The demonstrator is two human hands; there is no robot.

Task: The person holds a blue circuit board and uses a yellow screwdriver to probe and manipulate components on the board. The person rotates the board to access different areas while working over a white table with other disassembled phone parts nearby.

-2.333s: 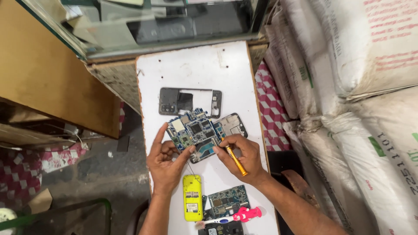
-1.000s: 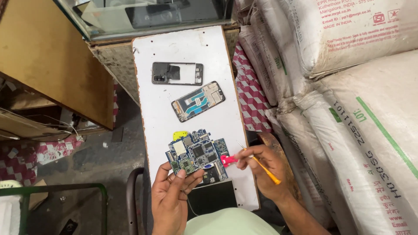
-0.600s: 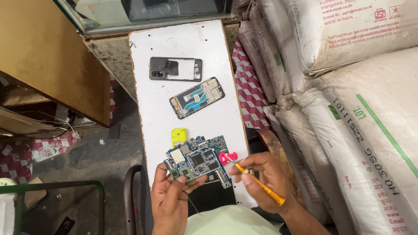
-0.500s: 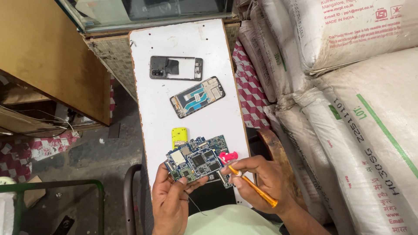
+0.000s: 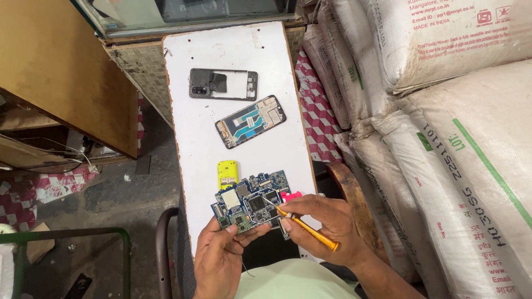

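My left hand [image 5: 219, 257] holds a blue circuit board [image 5: 249, 202] by its lower left corner, lifted above the near end of a white board [image 5: 244, 72]. My right hand [image 5: 327, 227] grips an orange screwdriver [image 5: 307, 228] like a pen, its tip touching the right part of the circuit board. A yellow phone [image 5: 227, 173] lies just beyond the circuit board, partly hidden by it. A pink object [image 5: 291, 195] peeks out beside my right fingers.
Two phone frames lie on the white board: a dark one [image 5: 223, 84] at the far end and one with a blue inside [image 5: 250, 120] nearer. Stacked white sacks [image 5: 443, 111] fill the right side. A wooden cabinet [image 5: 61, 72] stands left. A chair rail [image 5: 163, 243] curves near my left arm.
My view has shifted, so the white board sits farther away. The circuit board came toward me, off the yellow phone. My right hand brought the screwdriver tip onto the board's right side.
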